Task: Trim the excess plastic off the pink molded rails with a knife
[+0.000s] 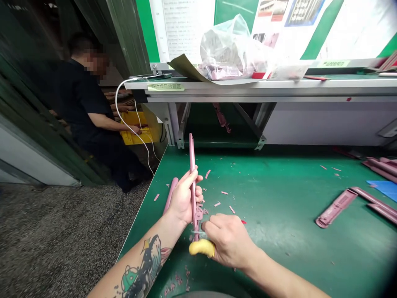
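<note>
My left hand (182, 198) grips a long pink plastic moulded bar (192, 165), held upright with its lower end near the green mat (279, 215). My right hand (229, 240) closes around a yellow-handled trimming knife (201, 247), and its thin metal blade sits against the lower part of the bar. Small pink plastic scraps (223, 192) lie scattered around both hands. Just left of my left hand lies another pink bar (170, 194), partly hidden by that hand.
More pink moulded parts (336, 208) and a blue sheet (383, 189) lie at the bench's right. A shelf (248, 85) above holds a plastic bag (229, 49). Left of the bench's edge, a seated person (80, 99) reaches into a yellow crate (133, 128).
</note>
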`<act>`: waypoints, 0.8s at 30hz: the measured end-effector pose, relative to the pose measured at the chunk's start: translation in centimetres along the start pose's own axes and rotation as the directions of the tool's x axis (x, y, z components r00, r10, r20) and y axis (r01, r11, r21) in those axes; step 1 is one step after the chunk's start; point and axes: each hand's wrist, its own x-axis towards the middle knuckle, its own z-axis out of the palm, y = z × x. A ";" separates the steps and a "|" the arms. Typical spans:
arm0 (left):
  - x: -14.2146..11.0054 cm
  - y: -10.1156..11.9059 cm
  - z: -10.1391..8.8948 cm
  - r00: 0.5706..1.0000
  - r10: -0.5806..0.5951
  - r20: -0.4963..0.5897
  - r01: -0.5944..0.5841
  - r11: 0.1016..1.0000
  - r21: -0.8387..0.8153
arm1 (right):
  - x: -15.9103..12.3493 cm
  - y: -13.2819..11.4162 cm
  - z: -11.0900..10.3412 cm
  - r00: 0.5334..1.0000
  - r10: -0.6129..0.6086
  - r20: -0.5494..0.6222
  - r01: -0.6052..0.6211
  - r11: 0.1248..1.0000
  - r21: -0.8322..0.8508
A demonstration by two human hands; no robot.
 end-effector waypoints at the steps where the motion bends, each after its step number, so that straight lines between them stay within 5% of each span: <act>1: 0.0 0.1 0.0 1.000 -0.007 0.007 0.007 1.000 -0.022 | -0.2 -0.1 0.0 0.998 -0.053 0.016 0.053 0.998 0.015; 3: 0.1 0.5 -0.1 0.999 -0.031 0.032 0.034 0.997 -0.072 | -0.4 -0.2 -0.1 0.995 -0.099 0.009 0.097 0.990 0.105; 9: -0.5 1.1 0.1 0.981 -0.107 0.163 0.143 0.962 -0.233 | 0.8 0.0 -0.4 0.990 0.131 -0.057 -0.111 0.958 0.266; 13: -0.7 0.8 0.5 0.968 -0.122 0.218 0.184 0.938 -0.293 | 1.0 -0.2 -0.2 0.994 0.079 -0.077 -0.059 0.971 0.230; 16: -0.6 0.7 0.3 0.966 -0.129 0.224 0.193 0.937 -0.292 | -0.1 -1.3 0.2 0.997 0.058 -0.046 -0.033 0.904 0.425; 18: -0.4 0.9 -0.1 0.971 -0.121 0.208 0.176 0.946 -0.270 | -1.4 -2.4 0.8 0.965 0.257 0.047 -0.214 0.677 0.705; 19: -0.3 1.0 -0.4 0.976 -0.111 0.188 0.158 0.954 -0.253 | -2.1 -3.0 1.1 0.901 0.402 0.161 -0.351 0.461 0.815; 21: 0.0 1.3 -1.1 0.989 -0.080 0.127 0.105 0.974 -0.199 | -3.4 -3.7 1.8 0.687 0.548 0.478 -0.559 -0.022 0.829; 22: 0.1 1.5 -1.3 0.994 -0.059 0.090 0.073 0.985 -0.159 | -3.9 -3.9 1.9 0.602 0.534 0.594 -0.614 -0.166 0.772; 23: 0.3 1.6 -1.6 0.998 -0.038 0.057 0.044 0.993 -0.110 | -4.2 -3.8 1.9 0.569 0.510 0.645 -0.652 -0.198 0.732; 24: 0.4 1.7 -1.7 0.999 -0.017 0.031 0.019 0.998 -0.054 | -4.3 -3.7 1.6 0.589 0.503 0.632 -0.674 -0.125 0.728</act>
